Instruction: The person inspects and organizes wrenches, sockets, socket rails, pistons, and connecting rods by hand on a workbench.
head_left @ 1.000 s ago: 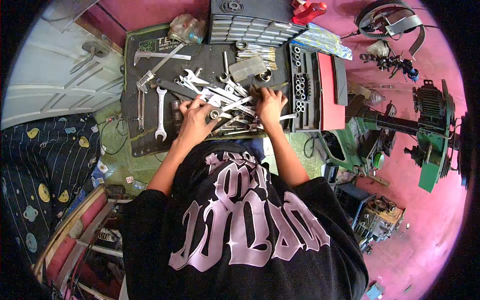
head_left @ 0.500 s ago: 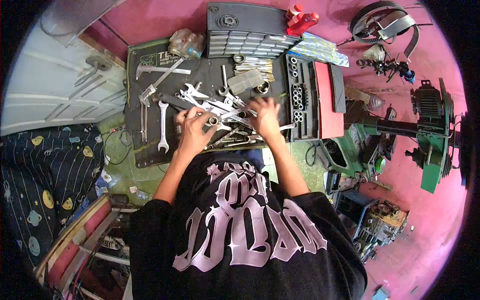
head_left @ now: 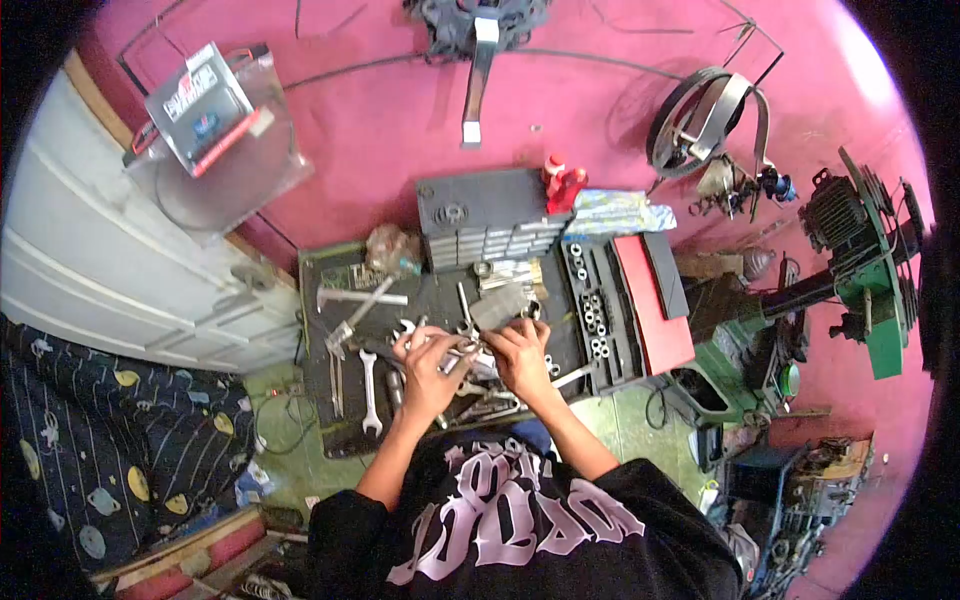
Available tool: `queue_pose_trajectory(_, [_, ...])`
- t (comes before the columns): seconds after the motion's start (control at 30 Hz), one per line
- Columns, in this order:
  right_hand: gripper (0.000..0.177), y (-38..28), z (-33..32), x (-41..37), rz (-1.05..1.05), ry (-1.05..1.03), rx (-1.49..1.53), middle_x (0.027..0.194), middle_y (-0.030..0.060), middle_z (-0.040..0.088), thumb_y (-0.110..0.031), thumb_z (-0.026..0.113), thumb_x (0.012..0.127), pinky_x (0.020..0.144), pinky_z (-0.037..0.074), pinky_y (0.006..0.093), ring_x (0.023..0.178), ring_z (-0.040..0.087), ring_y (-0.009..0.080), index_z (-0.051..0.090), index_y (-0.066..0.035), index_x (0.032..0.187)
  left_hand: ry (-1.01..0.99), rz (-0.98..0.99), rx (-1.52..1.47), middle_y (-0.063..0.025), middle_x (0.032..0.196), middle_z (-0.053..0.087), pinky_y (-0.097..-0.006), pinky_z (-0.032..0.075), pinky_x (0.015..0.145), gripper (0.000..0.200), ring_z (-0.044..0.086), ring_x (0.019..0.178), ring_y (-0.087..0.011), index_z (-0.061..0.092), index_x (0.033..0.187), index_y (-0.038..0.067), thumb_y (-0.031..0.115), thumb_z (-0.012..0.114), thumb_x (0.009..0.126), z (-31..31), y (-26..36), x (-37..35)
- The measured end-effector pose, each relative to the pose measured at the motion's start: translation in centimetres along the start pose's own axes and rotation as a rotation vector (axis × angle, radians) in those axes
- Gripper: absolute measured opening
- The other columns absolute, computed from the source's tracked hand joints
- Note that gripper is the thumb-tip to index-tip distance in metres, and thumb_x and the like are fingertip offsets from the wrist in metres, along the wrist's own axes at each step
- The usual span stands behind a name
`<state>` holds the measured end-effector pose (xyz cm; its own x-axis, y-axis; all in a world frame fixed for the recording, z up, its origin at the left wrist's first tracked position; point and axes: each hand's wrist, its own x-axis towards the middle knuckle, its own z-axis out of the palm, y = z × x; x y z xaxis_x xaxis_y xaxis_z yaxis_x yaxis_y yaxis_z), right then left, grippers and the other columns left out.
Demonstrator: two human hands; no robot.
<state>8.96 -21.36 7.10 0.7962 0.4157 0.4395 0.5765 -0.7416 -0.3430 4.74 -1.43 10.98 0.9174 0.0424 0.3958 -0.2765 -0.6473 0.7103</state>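
Observation:
My left hand [head_left: 432, 378] is closed, with fingers and thumb pinching a wrench [head_left: 468, 346] whose ring end shows at the fingertips. Close beside it, my right hand [head_left: 520, 362] has its fingers curled down over the tools; whatever they grip is hidden. Beneath both hands lies a heap of loose wrenches [head_left: 490, 402], partly covered by them. A large open-end wrench [head_left: 370, 392] lies apart on the dark mat [head_left: 345, 430], left of my left hand. Just beyond my right hand is a clear plastic case [head_left: 498, 308].
Calipers [head_left: 345, 330] lie at the mat's left. Behind stand a drawer cabinet [head_left: 490, 240], a red bottle [head_left: 565, 190] and a plastic bag [head_left: 393, 250]. A socket set [head_left: 592, 310] with a red lid [head_left: 650, 310] borders the right. A green machine [head_left: 868, 290] stands farther right.
The head view has tilted up, so more wall shows and the bench sits lower. My hands have come closer together over the heap; the right fingers have curled in.

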Motion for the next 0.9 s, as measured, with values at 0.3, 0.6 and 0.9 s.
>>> queue_pose_trajectory(0.3, [0.021,-1.6,-6.8,6.0,0.071,0.138,0.241,0.093,0.0047,0.072,-0.014,0.081,0.082,0.095,0.036,0.0453,0.104,0.061,0.0292,0.075,-0.008,0.101,-0.041,0.084,-0.023,-0.0066,0.101,0.074,-0.0452,0.034,0.097,0.027,0.063,0.108,-0.0258,0.076,0.107,0.007,0.02,0.081,0.085,1.6,1.4,3.6])
queue_pose_trajectory(0.6, [0.021,-2.3,-14.9,15.2,0.051,0.26,0.371,0.091,0.0085,0.074,-0.01,0.08,0.082,0.09,0.041,0.041,0.098,0.063,0.0284,0.076,-0.001,0.1,0.095,0.132,-0.138,-0.01,0.094,0.072,-0.0408,0.039,0.094,0.011,0.065,0.1,-0.026,0.074,0.092,0.003,0.009,0.079,0.084,-2.4,9.3,12.3])
queue_pose_trajectory(0.9, [0.019,-3.9,-22.6,24.7,-0.028,0.397,0.514,0.088,0.0117,0.072,-0.01,0.077,0.085,0.086,0.04,0.0387,0.092,0.062,0.0268,0.074,0.001,0.101,0.271,0.215,-0.259,-0.0081,0.086,0.071,-0.0405,0.04,0.091,0.01,0.065,0.095,-0.0263,0.073,0.089,0.005,0.012,0.079,0.085,-7.0,15.9,21.3])
